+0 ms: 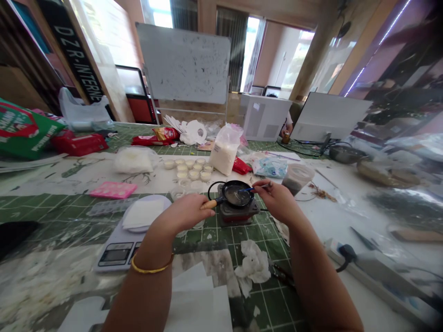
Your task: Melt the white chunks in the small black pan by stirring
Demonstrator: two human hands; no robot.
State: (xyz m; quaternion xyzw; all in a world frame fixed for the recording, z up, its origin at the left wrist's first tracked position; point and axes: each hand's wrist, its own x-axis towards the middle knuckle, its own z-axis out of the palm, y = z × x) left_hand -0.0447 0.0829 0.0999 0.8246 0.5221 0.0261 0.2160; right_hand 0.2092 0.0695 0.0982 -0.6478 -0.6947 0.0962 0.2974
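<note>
My left hand (188, 211) is closed around the wooden handle of a small black pan (238, 193). The pan rests on a small electric hot plate (237, 216) and has a greyish, liquid-looking layer in it. Between the fingers of my right hand (273, 198) is a thin blue stirring stick (247, 189), its tip reaching into the pan. What the stick's end is like cannot be made out. Just left of the pan stand clear empty cups (178, 192). Behind it is a bag of white granules (224, 150).
Small cups with pale filling (194, 174) stand behind the pan. At the left are a kitchen scale (119, 251) with white sheets and a pink packet (113, 189). Crumpled tissue (254, 263) lies in front. A power strip (374, 272) and a plastic cup (298, 177) are at the right.
</note>
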